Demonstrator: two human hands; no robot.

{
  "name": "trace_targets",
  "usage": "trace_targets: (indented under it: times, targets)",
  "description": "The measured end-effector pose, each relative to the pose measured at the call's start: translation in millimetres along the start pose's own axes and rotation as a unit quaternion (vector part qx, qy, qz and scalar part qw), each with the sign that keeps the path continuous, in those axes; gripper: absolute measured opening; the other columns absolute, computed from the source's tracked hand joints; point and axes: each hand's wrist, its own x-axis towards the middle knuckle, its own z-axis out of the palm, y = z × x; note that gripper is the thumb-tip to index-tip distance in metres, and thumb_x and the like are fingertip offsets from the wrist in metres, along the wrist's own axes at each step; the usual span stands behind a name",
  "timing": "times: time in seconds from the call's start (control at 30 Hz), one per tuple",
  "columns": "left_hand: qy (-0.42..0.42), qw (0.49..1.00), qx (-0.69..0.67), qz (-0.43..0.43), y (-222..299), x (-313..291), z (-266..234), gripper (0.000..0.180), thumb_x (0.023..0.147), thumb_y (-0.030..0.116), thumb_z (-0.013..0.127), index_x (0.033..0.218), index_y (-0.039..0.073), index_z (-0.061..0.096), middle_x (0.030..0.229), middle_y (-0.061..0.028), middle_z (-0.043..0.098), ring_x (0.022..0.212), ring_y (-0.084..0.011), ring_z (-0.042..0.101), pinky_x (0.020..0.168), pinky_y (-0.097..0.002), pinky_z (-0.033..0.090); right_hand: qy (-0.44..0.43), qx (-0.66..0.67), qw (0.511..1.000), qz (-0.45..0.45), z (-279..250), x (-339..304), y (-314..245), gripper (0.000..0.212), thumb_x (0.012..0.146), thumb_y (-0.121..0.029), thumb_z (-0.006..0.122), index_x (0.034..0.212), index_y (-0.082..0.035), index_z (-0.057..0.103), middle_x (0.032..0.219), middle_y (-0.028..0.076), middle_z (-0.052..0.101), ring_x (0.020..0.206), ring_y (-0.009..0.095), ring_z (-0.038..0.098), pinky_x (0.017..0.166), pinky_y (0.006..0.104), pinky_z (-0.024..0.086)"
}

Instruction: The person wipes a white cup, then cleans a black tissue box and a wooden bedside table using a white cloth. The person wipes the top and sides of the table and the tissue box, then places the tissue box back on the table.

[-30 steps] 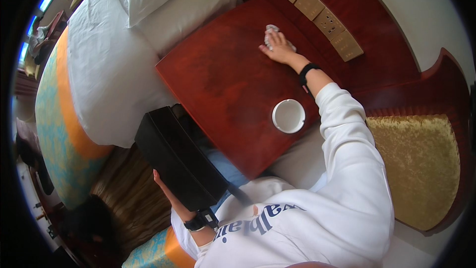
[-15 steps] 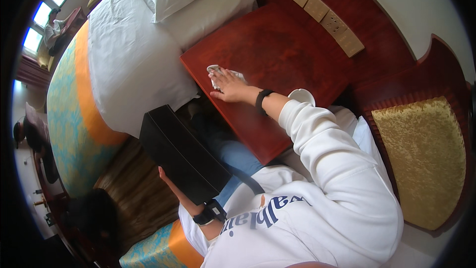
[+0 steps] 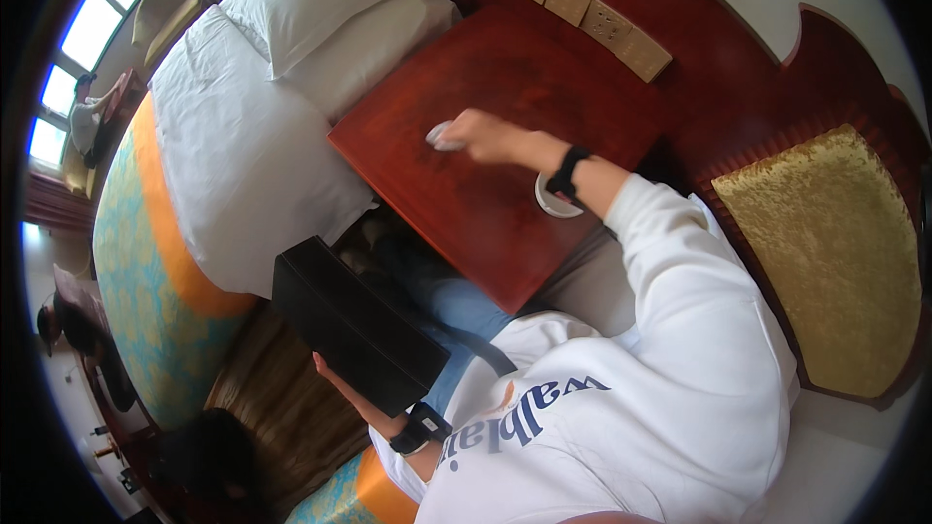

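My right hand (image 3: 485,136) is closed round a bunched white cloth (image 3: 443,138) over the red-brown bedside table (image 3: 476,233). Motion blurs it a little, and whether the cloth touches the tabletop is hard to tell. Beneath my right wrist, partly covered by it, a round white dish (image 3: 558,199) sits on the table. In front of my body, my left hand (image 3: 342,386) supports a long black box (image 3: 354,325) with stitched edges. One fingertip shows past the box's side; the box hides the other fingers.
A bed with white bedding (image 3: 243,136) and an orange and teal runner (image 3: 146,262) lies to the left. Socket plates (image 3: 587,17) line the wooden headboard behind the table. A gold padded panel (image 3: 825,262) stands at the right. Another person (image 3: 85,126) sits near the windows.
My right hand has gone from lying spread over the cloth to gripping it in a bunch, farther from the table's left edge. My left hand still holds the black box.
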Motion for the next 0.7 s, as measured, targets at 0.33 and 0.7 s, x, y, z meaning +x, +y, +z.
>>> trace_targets:
  times: [0.33,0.7]
  targets:
    - [0.2,0.963,0.18,-0.006,-23,16,27,0.051,0.097,0.046,0.038,0.139,0.016,0.034,0.145,-0.0027,0.034,0.135,-0.0231,0.03,0.114,-0.041,0.022,0.171,-0.261,0.855,0.414,-134,-330,75,0.041,0.081,-0.002,0.051,0.122,-0.001,0.057,0.135,0.019,0.047,0.129,0.036,0.04,0.105,0.0388,0.035]
    - [-0.006,0.914,-0.4,-0.072,-30,16,30,0.06,0.097,0.049,0.031,0.144,0.014,0.024,0.151,-0.0037,0.022,0.141,-0.0256,0.017,0.116,-0.049,0.009,0.128,-0.272,0.886,0.354,-105,-160,186,0.058,0.094,-0.03,0.047,0.142,-0.004,0.03,0.15,0.015,0.024,0.139,0.03,0.021,0.113,0.0386,0.02]
